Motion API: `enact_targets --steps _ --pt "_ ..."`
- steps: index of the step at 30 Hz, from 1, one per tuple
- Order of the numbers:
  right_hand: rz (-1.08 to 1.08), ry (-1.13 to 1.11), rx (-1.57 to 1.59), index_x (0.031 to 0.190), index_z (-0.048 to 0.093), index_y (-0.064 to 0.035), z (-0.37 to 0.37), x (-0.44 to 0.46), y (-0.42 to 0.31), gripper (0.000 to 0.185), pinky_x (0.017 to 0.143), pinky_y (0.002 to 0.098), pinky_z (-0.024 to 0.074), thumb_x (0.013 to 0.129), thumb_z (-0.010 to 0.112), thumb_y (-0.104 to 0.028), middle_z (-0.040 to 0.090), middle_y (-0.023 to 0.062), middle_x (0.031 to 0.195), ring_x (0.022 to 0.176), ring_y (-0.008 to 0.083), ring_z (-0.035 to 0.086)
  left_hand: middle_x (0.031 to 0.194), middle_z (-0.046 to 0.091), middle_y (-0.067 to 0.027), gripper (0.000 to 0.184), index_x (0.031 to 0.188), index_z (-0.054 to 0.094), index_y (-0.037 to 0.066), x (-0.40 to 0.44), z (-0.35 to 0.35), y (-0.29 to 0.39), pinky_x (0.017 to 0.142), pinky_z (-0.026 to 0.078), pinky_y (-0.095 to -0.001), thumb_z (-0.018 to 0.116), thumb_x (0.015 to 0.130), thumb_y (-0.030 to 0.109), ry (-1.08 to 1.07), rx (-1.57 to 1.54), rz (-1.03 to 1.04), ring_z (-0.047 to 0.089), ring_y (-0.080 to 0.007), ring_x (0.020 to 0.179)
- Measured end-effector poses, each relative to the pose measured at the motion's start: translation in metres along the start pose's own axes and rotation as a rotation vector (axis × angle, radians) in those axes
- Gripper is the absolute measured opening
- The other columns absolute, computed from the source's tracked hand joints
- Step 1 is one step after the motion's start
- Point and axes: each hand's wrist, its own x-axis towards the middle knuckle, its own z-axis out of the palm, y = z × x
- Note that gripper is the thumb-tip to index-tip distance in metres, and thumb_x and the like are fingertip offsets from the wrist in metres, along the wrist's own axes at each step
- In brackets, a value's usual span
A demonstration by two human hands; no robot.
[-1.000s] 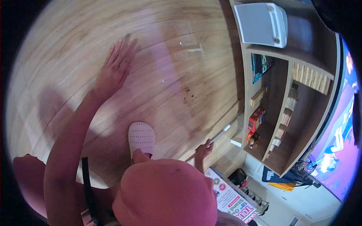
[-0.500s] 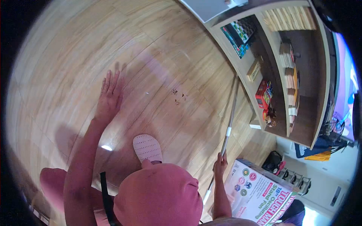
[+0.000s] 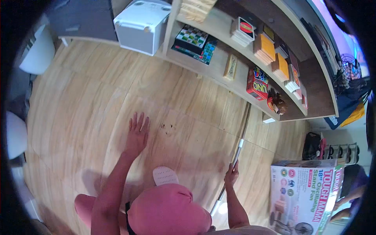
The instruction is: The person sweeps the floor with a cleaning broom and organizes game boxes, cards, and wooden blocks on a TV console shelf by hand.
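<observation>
The view has swung round since a moment ago: the low shelf unit (image 3: pixel 219 72) now runs from 12 o'clock to 2 o'clock, and more of the fan carton (image 3: pixel 299 188) shows at 3 o'clock. The right hand (image 3: pixel 232 174) still has its fingers closed round the pole (image 3: pixel 240 143), which leans towards 1 o'clock, its far end near the shelf's lower edge; what is on that end can't be made out. The left hand (image 3: pixel 138 137) remains spread over the floor at 11 o'clock, fingers loose and holding nothing; whether it touches the floor, I can't tell. Small dark crumbs (image 3: pixel 162 125) lie at 12 o'clock, just beside that hand and well apart from the pole.

A pale slipper (image 3: pixel 165 176) sits near the crumbs, by the pink-covered knee (image 3: pixel 168 207). The shelf's white foot (image 3: pixel 268 118) stands close to the pole's far end, limiting room there, and the carton bounds the right side. Another person's arm (image 3: pixel 346 199) shows behind it. A white-and-grey box (image 3: pixel 137 37) stands at 11 o'clock.
</observation>
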Motion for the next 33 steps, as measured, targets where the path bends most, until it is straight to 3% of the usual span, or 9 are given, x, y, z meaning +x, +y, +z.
enact_targets --steps 7,10,12,20,21,23,27,29,33 --pt "0.093 -0.157 0.341 0.131 0.040 -0.0091 0.018 -0.077 -0.018 0.044 0.044 0.0233 0.0353 0.090 0.050 -0.019 0.045 0.0014 0.064 0.051 0.0067 0.036 0.141 0.017 -0.0208 0.055 0.133 0.027 0.000 0.100 0.029 0.029 0.106 0.015 -0.0517 0.046 0.084 0.013 -0.048 0.000 0.183 0.011 -0.0426 0.131" --pt "-0.018 -0.219 -0.010 0.131 0.040 -0.0075 0.010 -0.094 -0.029 0.044 0.044 0.0245 0.0359 0.089 0.050 -0.017 0.047 0.0027 0.065 0.051 0.0071 0.038 0.142 0.012 -0.0215 0.057 0.134 0.024 -0.001 0.147 0.053 0.048 0.105 0.018 -0.0513 0.047 0.085 0.015 -0.137 -0.036 0.218 0.012 -0.0430 0.130" --pt "0.002 -0.153 -0.063 0.128 0.043 -0.0057 0.017 -0.097 -0.024 0.041 0.048 0.0263 0.0418 0.091 0.047 -0.024 0.063 0.0163 0.087 0.055 0.0123 0.050 0.143 0.009 -0.0213 0.057 0.134 0.025 0.001 0.176 0.065 0.060 0.104 0.019 -0.0515 0.048 0.085 0.016 -0.190 -0.048 0.212 0.012 -0.0432 0.130" --pt "0.361 0.016 -0.095 0.109 0.055 -0.0018 0.032 -0.051 -0.053 0.033 0.057 0.0365 0.0433 0.087 0.053 -0.026 0.057 0.0122 0.068 0.066 0.0231 0.056 0.142 0.011 -0.0195 0.054 0.132 0.034 0.009 0.296 0.134 0.072 0.103 0.024 -0.0504 0.052 0.083 0.023 -0.402 0.115 0.101 0.019 -0.0399 0.128" --pt "0.371 0.030 -0.098 0.109 0.055 -0.0018 0.029 -0.046 -0.045 0.033 0.057 0.0365 0.0433 0.087 0.053 -0.026 0.057 0.0122 0.068 0.066 0.0231 0.056 0.140 0.016 -0.0189 0.050 0.129 0.037 0.007 0.306 0.173 0.052 0.103 0.026 -0.0478 0.051 0.083 0.022 -0.218 -0.303 0.119 0.024 -0.0380 0.126" --pt "-0.239 0.051 -0.493 0.105 0.058 -0.0059 0.019 -0.033 -0.020 0.028 0.068 0.0401 0.0416 0.084 0.058 -0.023 0.055 0.0145 0.085 0.084 0.0293 0.053 0.139 0.022 -0.0183 0.047 0.126 0.040 0.006 0.318 0.187 0.040 0.102 0.027 -0.0453 0.050 0.083 0.022 -0.039 -0.730 0.142 0.028 -0.0360 0.125" --pt "-0.312 0.146 -0.285 0.103 0.060 -0.0055 0.065 0.035 -0.117 0.026 0.083 0.0398 0.0387 0.080 0.061 -0.016 0.049 0.0127 0.094 0.093 0.0298 0.047 0.133 0.033 -0.0176 0.038 0.119 0.047 0.005 0.320 0.145 0.040 0.099 0.033 -0.0417 0.047 0.082 0.015 -0.222 -0.270 0.244 0.034 -0.0339 0.122" --pt "-0.418 -0.136 -0.097 0.104 0.060 -0.0049 0.108 0.072 -0.163 0.026 0.082 0.0345 0.0407 0.079 0.061 -0.008 0.049 0.0155 0.101 0.098 0.0288 0.047 0.129 0.040 -0.0173 0.033 0.111 0.050 0.002 0.294 0.156 0.030 0.094 0.037 -0.0421 0.047 0.078 0.006 -0.029 -0.128 0.370 0.039 -0.0358 0.117" --pt "-0.738 -0.011 -0.115 0.105 0.052 -0.0029 0.208 0.129 -0.222 0.033 0.078 0.0425 0.0399 0.075 0.061 -0.010 0.051 0.0166 0.097 0.089 0.0346 0.047 0.114 0.051 -0.0180 0.029 0.108 0.053 0.003 0.242 0.142 0.015 0.090 0.041 -0.0417 0.049 0.079 0.003 0.059 -0.144 0.254 0.048 -0.0368 0.105"
